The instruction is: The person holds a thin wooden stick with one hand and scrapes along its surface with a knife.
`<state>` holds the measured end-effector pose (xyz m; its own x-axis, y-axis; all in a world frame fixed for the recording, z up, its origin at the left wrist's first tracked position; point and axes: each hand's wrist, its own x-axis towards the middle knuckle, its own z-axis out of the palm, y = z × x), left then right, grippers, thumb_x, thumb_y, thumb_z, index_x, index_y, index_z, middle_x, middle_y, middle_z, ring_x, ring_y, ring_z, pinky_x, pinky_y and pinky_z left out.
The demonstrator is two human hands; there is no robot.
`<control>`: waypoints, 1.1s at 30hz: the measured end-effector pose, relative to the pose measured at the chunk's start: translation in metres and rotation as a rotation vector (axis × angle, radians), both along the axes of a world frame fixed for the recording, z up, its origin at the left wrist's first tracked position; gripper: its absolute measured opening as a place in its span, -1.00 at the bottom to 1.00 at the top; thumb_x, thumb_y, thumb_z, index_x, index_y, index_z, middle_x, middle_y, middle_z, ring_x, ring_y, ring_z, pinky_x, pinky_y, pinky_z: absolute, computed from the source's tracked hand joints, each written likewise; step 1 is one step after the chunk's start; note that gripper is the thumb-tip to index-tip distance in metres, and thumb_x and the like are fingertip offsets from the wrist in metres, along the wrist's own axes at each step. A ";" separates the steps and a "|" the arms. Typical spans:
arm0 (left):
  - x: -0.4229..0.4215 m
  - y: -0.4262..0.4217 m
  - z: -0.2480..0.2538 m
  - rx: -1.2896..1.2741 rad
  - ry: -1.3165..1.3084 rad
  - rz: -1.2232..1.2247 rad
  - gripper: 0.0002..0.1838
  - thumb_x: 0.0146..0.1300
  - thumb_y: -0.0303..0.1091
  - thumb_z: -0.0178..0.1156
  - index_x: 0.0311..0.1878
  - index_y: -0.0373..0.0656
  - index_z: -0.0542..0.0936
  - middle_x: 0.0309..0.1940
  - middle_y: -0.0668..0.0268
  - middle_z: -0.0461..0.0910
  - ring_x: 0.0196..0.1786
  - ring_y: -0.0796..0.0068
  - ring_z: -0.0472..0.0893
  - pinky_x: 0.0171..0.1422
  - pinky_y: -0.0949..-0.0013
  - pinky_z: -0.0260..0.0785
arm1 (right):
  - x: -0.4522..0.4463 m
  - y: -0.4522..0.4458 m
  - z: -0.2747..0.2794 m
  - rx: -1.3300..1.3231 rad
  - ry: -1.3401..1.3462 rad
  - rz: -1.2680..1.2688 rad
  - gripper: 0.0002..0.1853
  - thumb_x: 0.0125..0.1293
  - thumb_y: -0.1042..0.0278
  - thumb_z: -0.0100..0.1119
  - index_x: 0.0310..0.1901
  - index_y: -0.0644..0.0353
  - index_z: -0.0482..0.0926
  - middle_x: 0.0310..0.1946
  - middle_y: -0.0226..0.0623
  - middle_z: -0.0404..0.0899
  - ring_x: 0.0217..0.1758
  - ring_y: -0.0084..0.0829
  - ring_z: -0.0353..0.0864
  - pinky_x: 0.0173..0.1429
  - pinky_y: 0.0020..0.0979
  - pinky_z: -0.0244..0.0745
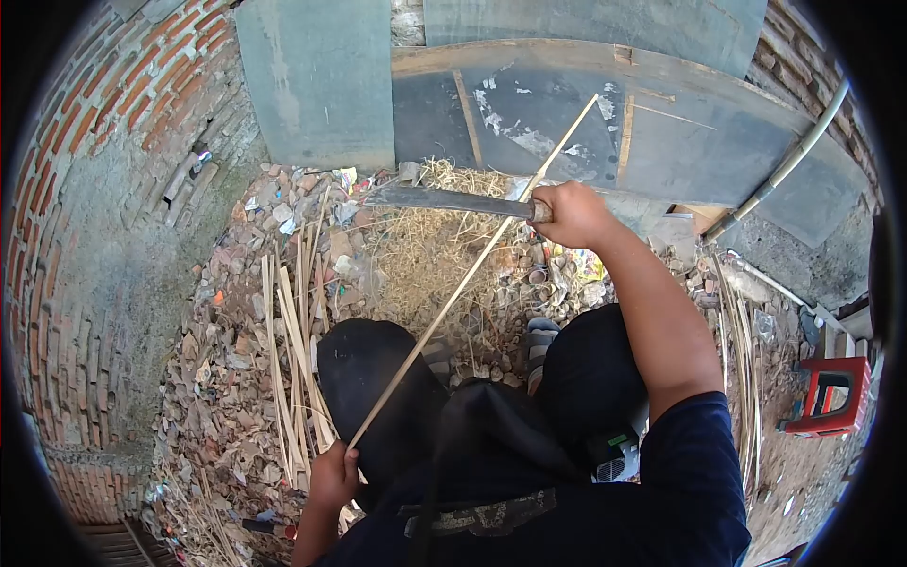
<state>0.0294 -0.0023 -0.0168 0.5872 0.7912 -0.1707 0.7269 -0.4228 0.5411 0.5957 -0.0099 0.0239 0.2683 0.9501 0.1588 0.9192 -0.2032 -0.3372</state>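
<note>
at the near edge a dark sleeve [697,454] leads to the right arm. near left, the left hand [333,476] has its grip clamped on the near end of a long pale strip [463,288]. beside that hand lies a dark thing with a red part [269,527], too small to name. the strip slants away, far and to the right, over the left knee [364,369]; whether it touches the knee i cannot tell.

left of the knees a bundle of strips [289,317] lies on the rubble [231,369]; more strips [746,378] lie to the right, and beyond them stands a red stool [857,392]. a sandalled foot [539,342] shows between the knees. farther on, pale shavings [416,255] cover the ground.

past the middle, the right hand [574,215] has its grip clamped round the handle of a knife [449,200]. its blade points left and crosses the strip just beside the fist; whether the edge bites in i cannot tell. the strip's far end rises beyond, before a dark board [529,132].

a pole [779,175] leans at far right, a blue-grey panel [316,85] stands at far left, and a brick wall [85,283] curves down the left side.
</note>
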 end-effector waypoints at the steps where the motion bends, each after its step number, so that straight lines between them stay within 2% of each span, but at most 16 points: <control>1: 0.000 0.000 0.001 -0.007 -0.003 0.003 -0.65 0.55 -0.22 0.10 -0.35 -0.26 0.42 -0.63 -0.10 0.48 -0.45 -0.32 0.57 -0.40 -0.08 0.34 | -0.003 -0.001 0.005 -0.010 -0.018 -0.010 -0.72 0.14 0.16 0.48 -0.20 0.11 0.68 -0.38 -0.06 0.71 -0.23 0.09 0.72 -0.14 0.02 0.60; 5: -0.001 0.001 -0.002 -0.008 -0.021 -0.006 -0.65 0.55 -0.22 0.09 -0.35 -0.26 0.42 -0.62 -0.09 0.48 -0.45 -0.31 0.57 -0.40 -0.05 0.34 | -0.009 -0.002 0.019 -0.108 0.003 -0.018 -0.65 0.19 0.10 0.43 -0.04 0.04 0.71 -0.29 -0.08 0.74 -0.12 0.04 0.74 0.00 -0.01 0.62; 8: -0.005 0.002 -0.011 0.012 -0.020 -0.009 -0.65 0.56 -0.21 0.08 -0.34 -0.26 0.43 -0.61 -0.09 0.48 -0.45 -0.31 0.57 -0.40 -0.04 0.34 | -0.004 -0.002 0.017 -0.093 0.151 0.020 -0.65 0.19 0.06 0.43 -0.07 0.07 0.71 -0.31 -0.07 0.74 -0.14 0.05 0.73 -0.01 -0.03 0.61; 11: -0.004 0.000 -0.010 -0.008 -0.041 0.002 -0.63 0.57 -0.20 0.07 -0.34 -0.26 0.43 -0.62 -0.08 0.48 -0.46 -0.30 0.57 -0.41 -0.04 0.34 | 0.008 0.002 -0.003 -0.062 0.374 -0.085 -0.66 0.21 0.06 0.49 -0.17 0.16 0.71 -0.42 -0.05 0.70 -0.30 0.05 0.70 -0.17 -0.08 0.56; 14: -0.004 0.001 -0.008 -0.008 -0.044 -0.005 -0.62 0.58 -0.18 0.05 -0.34 -0.26 0.43 -0.62 -0.08 0.48 -0.47 -0.29 0.57 -0.41 -0.04 0.33 | 0.009 0.003 -0.007 0.006 0.179 -0.066 -0.67 0.21 0.08 0.48 -0.17 0.16 0.71 -0.42 -0.04 0.69 -0.30 0.05 0.70 -0.17 -0.07 0.56; 17: -0.005 0.001 -0.008 0.002 -0.033 -0.014 -0.61 0.59 -0.17 0.04 -0.34 -0.26 0.43 -0.62 -0.09 0.48 -0.47 -0.29 0.57 -0.41 -0.04 0.34 | -0.001 0.001 0.006 0.020 0.117 -0.011 -0.66 0.21 0.07 0.47 -0.16 0.16 0.71 -0.42 -0.03 0.69 -0.29 0.06 0.70 -0.15 -0.06 0.57; 20: -0.006 0.002 -0.013 0.034 -0.006 -0.014 -0.61 0.58 -0.17 0.04 -0.35 -0.27 0.43 -0.61 -0.10 0.50 -0.46 -0.30 0.58 -0.40 -0.05 0.35 | 0.001 0.004 0.008 -0.093 0.112 -0.003 -0.66 0.22 0.06 0.42 -0.10 0.12 0.71 -0.30 0.01 0.73 -0.14 0.10 0.72 0.01 -0.02 0.61; 21: -0.006 0.001 -0.015 0.051 0.001 -0.011 -0.61 0.58 -0.17 0.04 -0.35 -0.27 0.43 -0.61 -0.10 0.50 -0.46 -0.30 0.58 -0.40 -0.06 0.35 | 0.004 0.005 0.009 -0.118 0.173 -0.072 -0.65 0.22 0.06 0.41 -0.10 0.14 0.70 -0.29 0.01 0.73 -0.12 0.09 0.72 0.04 -0.02 0.60; 24: -0.007 0.007 -0.010 0.043 -0.015 -0.034 -0.61 0.58 -0.18 0.03 -0.35 -0.27 0.43 -0.62 -0.10 0.50 -0.47 -0.31 0.57 -0.42 -0.07 0.34 | 0.012 0.012 -0.004 -0.099 0.185 -0.173 -0.64 0.21 0.06 0.41 -0.11 0.16 0.69 -0.28 0.01 0.73 -0.10 0.08 0.72 0.05 -0.02 0.59; 28: -0.008 0.002 -0.013 0.082 0.005 -0.008 -0.63 0.58 -0.18 0.03 -0.34 -0.26 0.44 -0.65 -0.09 0.49 -0.50 -0.31 0.57 -0.44 -0.09 0.34 | 0.005 0.007 0.007 -0.071 0.219 -0.147 -0.65 0.21 0.08 0.40 -0.12 0.17 0.69 -0.28 0.00 0.73 -0.10 0.06 0.73 0.05 -0.02 0.59; 31: -0.002 -0.003 -0.013 0.093 0.014 0.013 -0.64 0.57 -0.18 0.04 -0.34 -0.24 0.44 -0.65 -0.09 0.50 -0.50 -0.30 0.58 -0.44 -0.12 0.34 | -0.001 0.000 0.017 -0.101 0.097 -0.035 -0.67 0.20 0.10 0.40 -0.13 0.16 0.69 -0.29 -0.02 0.73 -0.11 0.04 0.73 0.02 -0.03 0.61; 33: -0.002 -0.002 -0.021 0.155 0.037 0.005 -0.65 0.57 -0.19 0.05 -0.33 -0.24 0.44 -0.65 -0.08 0.50 -0.51 -0.29 0.58 -0.44 -0.12 0.34 | 0.003 0.001 0.016 -0.095 0.072 -0.070 -0.68 0.20 0.11 0.41 -0.14 0.16 0.69 -0.30 -0.05 0.73 -0.14 0.01 0.74 -0.01 -0.05 0.60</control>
